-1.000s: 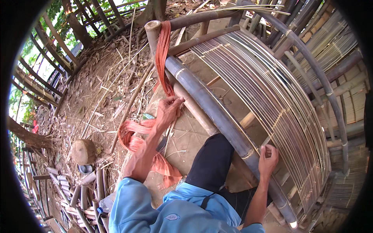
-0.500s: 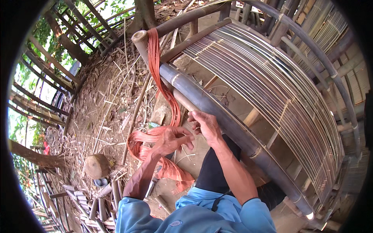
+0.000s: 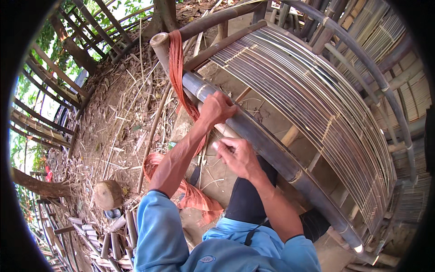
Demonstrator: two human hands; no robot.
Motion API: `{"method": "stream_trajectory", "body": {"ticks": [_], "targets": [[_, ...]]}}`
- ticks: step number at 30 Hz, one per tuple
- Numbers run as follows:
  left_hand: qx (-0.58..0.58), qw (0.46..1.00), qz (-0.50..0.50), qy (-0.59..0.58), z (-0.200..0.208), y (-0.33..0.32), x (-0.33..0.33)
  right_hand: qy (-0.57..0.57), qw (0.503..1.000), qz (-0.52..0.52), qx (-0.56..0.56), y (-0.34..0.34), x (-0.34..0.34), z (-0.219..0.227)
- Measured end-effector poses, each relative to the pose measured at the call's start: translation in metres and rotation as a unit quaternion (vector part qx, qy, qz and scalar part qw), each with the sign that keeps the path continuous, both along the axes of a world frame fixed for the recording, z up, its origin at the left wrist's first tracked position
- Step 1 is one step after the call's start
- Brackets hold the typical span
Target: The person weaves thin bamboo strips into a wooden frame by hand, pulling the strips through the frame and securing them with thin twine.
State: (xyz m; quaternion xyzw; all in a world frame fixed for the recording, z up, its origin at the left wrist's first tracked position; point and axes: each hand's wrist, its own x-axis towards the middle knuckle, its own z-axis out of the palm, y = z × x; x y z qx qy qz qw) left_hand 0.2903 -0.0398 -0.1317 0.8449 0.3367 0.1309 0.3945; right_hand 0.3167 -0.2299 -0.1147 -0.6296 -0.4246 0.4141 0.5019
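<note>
My left hand [image 3: 218, 109] is at the dark bamboo pole [image 3: 267, 143] that forms the near rail of a bamboo frame. Its fingers are curled closed against the pole's top, and what they grip is hidden. Just below it, my right hand [image 3: 241, 157] is closed, with thumb and forefinger together at the near side of the rail. I cannot make out anything thin between them. A bundle of orange-red fibre strands [image 3: 176, 59] hangs over the frame's far-left corner, passes behind my left forearm and piles on the ground.
Thin bamboo slats [image 3: 299, 81] tied in a row make a panel inside the frame. A cut log stump [image 3: 108, 195] and short bamboo pieces [image 3: 106, 245] lie at the left. Dry leaves and sticks litter the ground, with a bamboo fence [image 3: 45, 118] beyond.
My left hand has moved up and right from above the orange strands onto the bamboo rail. My right hand has drawn slightly down, toward me, and its fingers have curled in.
</note>
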Motion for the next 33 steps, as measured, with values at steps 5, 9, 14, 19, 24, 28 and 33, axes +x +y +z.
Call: {"method": "stream_trajectory", "body": {"ticks": [5,9,14,19,24,28,33], "targets": [[-0.023,0.999,0.002,-0.037,-0.010,0.021,-0.001,-0.106,0.994,0.035,0.015,0.001,-0.024,0.003],[-0.183,0.974,-0.053,-0.125,-0.008,0.024,-0.023,-0.115,0.992,0.049,0.011,-0.010,-0.033,-0.009],[-0.099,0.989,-0.111,0.020,-0.005,0.011,-0.050,-0.125,0.991,0.040,0.033,-0.022,-0.043,-0.006],[-0.069,0.975,-0.173,0.121,0.033,-0.014,-0.061,-0.195,0.978,0.034,0.067,-0.025,-0.056,-0.013],[-0.235,0.958,-0.117,-0.118,0.032,0.017,-0.111,-0.207,0.974,0.039,0.077,-0.031,-0.051,-0.009],[-0.184,0.948,0.044,-0.257,0.114,0.050,-0.168,-0.188,0.980,-0.045,0.057,-0.053,0.002,0.004],[-0.190,0.802,0.124,-0.552,0.175,0.141,-0.309,-0.109,0.984,-0.140,0.032,-0.055,0.067,0.004]]}}
